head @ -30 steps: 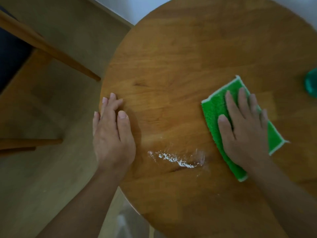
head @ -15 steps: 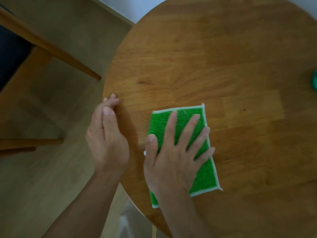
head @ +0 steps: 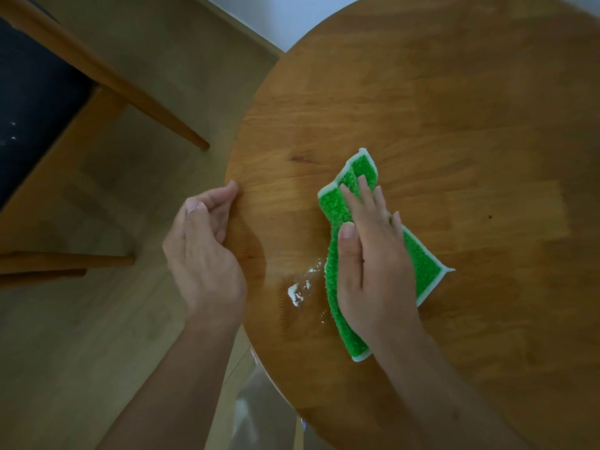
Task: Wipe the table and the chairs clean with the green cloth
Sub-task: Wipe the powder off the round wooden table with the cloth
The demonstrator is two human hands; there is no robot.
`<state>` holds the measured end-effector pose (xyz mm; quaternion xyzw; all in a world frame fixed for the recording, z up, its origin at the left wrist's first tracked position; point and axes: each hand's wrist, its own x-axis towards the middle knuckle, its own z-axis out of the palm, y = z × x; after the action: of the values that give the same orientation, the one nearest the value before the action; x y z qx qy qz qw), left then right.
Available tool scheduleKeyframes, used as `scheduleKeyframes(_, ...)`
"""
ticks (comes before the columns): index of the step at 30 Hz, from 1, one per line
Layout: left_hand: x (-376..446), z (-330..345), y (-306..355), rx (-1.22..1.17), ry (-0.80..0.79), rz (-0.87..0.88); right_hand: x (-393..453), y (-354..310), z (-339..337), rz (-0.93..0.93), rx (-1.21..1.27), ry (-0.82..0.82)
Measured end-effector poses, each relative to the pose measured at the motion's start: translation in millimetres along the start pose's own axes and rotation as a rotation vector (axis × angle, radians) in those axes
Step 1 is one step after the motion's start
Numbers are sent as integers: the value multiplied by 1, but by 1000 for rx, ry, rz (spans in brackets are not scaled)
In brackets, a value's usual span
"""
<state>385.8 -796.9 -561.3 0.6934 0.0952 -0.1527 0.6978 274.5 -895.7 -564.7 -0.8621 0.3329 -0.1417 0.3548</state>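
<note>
On round table, right hand flat atop green cloth; left hand's grip loosely curled, holding nothing.

The one view comes from the person's head, looking steeply down and a little forward onto the near left part of the round desk, close enough that both forearms rise from the bottom edge. It is wide-angle, so the desk's rim bows, and the floor and a chair fill the side left of the left hand's fingers. The right hand's fingers lie near the picture's middle.
</note>
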Motion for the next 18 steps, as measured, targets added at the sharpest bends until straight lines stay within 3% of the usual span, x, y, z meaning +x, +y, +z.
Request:
scheduleKeyframes(2,2,0,2,-24,7,-28,-10,-10,3,-93,14,-58)
scheduleKeyframes(5,4,-2,5,-136,89,-120,-34,-25,25,-222,-293,-271)
scheduleKeyframes(8,0,-6,4,-132,144,-151,-48,-31,39,-222,-536,-400)
scheduleKeyframes(13,-10,-15,-4,-44,117,-167,-28,-15,26,-203,-553,-398)
scheduleKeyframes(18,-16,-21,-5,30,83,-169,41,21,-1,-10,-678,-306)
